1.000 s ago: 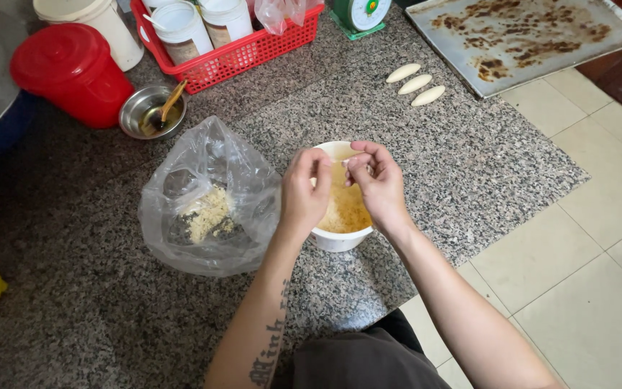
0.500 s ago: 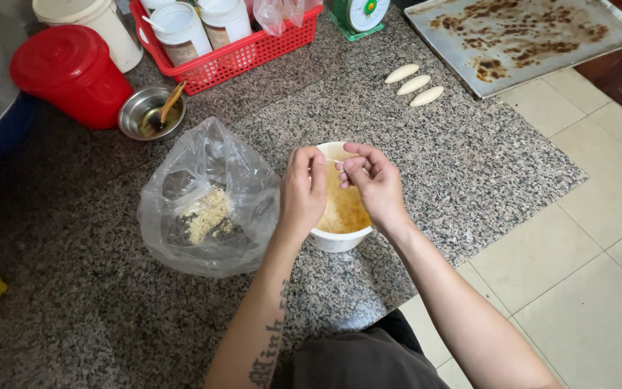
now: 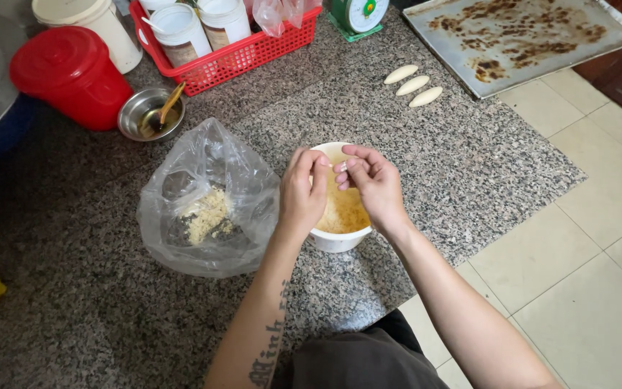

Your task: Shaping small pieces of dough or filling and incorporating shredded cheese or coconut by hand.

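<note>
White bowl [image 3: 336, 238] of yellow crumbs sits on speckled granite slab [image 3: 469, 166], directly under both hands, apparently to catch spill. Left hand [image 3: 304, 191] and right hand [image 3: 376, 184] pinch one small pale dough piece [image 3: 340, 166] between fingertips. Crinkled clear bag [image 3: 206, 202] touches bowl.

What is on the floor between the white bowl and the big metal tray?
In the head view, three pale dough pieces lie in a row on the speckled stone slab between the white bowl and the metal tray.
</note>
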